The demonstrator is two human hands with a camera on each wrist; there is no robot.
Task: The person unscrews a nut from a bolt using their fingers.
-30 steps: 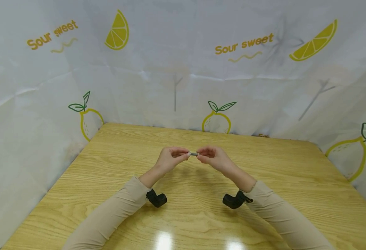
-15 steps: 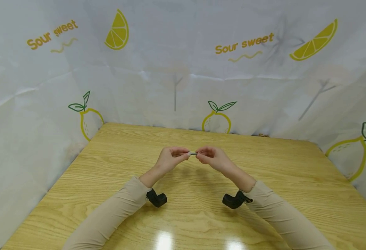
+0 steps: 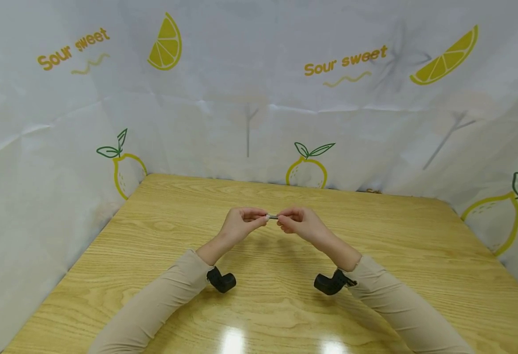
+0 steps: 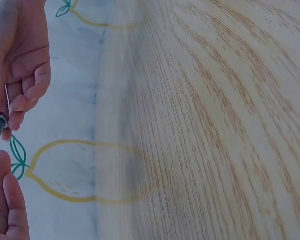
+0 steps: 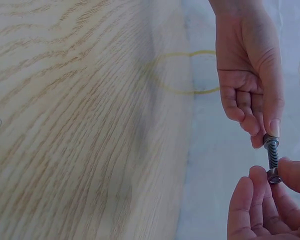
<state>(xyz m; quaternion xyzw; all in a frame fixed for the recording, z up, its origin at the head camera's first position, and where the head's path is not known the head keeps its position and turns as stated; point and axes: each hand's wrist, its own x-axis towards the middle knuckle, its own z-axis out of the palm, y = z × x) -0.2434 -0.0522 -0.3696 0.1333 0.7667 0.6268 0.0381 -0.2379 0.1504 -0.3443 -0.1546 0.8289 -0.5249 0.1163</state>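
Observation:
A small metal bolt is held level in the air between both hands, its thread exposed between the fingertips. My left hand pinches the bolt's head end between thumb and fingers. From the other side my right hand pinches a hex nut at the threaded end, thumb on one side and fingertips on the other. The left wrist view has the bolt only at its left edge, where the nut sits at the right hand's fingertips. Fingers cover most of the bolt's head.
A wood-grain table lies below the hands. White cloth printed with lemons stands behind it and along the sides. Each wrist carries a black camera mount over a beige sleeve.
The right thumb and fingertips shift slightly at the threaded end, with less of the bolt's end showing past them. The left hand holds still around the bolt's head.

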